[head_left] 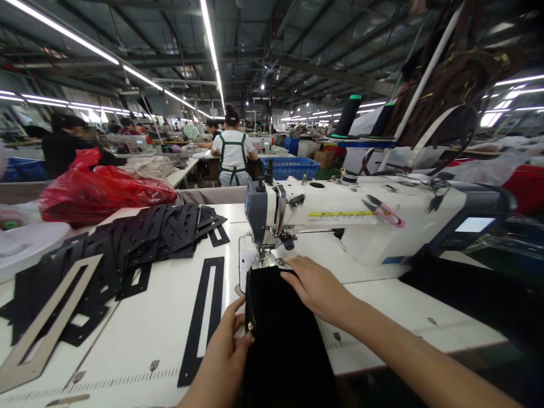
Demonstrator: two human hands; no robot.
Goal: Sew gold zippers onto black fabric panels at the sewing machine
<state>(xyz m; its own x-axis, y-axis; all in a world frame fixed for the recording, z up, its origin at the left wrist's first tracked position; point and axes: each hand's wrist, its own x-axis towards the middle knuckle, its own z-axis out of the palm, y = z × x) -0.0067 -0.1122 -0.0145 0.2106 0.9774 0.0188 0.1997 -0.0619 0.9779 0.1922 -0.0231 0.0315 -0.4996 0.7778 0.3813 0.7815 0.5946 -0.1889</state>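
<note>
A long black fabric piece (pixel 283 334) lies under the front of a white sewing machine (pixel 331 198), its far end close to the presser foot (pixel 268 256). My left hand (pixel 229 348) grips the fabric's left edge between thumb and fingers, near a small gold zipper pull (pixel 250 327). At the far right corner my right hand (pixel 317 286) is closed on the fabric, fingertips near the needle area. The near end of the piece runs out of view at the bottom. Left of it, a black slotted strip (pixel 191 357) lies flat on the white table (pixel 140 334).
Several black slotted pieces (pixel 127 238) are heaped at left, with a beige slotted template (pixel 21 368) over them. Behind sits a red plastic bag (pixel 102 192). Pink-handled snips (pixel 386 212) rest against the machine arm. Thread cones (pixel 346 116) stand above; a person (pixel 233 150) sits ahead.
</note>
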